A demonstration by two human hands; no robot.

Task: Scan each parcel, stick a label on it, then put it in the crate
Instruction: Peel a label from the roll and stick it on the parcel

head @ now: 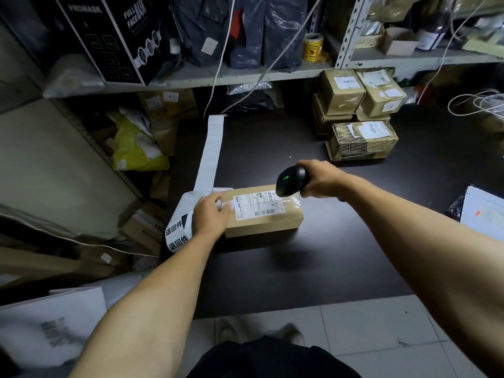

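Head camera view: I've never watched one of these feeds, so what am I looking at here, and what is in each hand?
There is one picture, from a camera on the person's head, looking down at their own bare arms; there is no robot. The right hand grips a black barcode scanner aimed at the shipping label on a brown parcel. The left hand rests on the parcel's left end, steadying it. The parcel lies on a dark table, beside a strip of blank white labels. More taped parcels are stacked at the back.

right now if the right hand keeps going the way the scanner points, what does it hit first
Most likely the shipping label on top of the cardboard parcel. The right hand aims the barcode scanner down and left at it; the gap between them is hard to judge.
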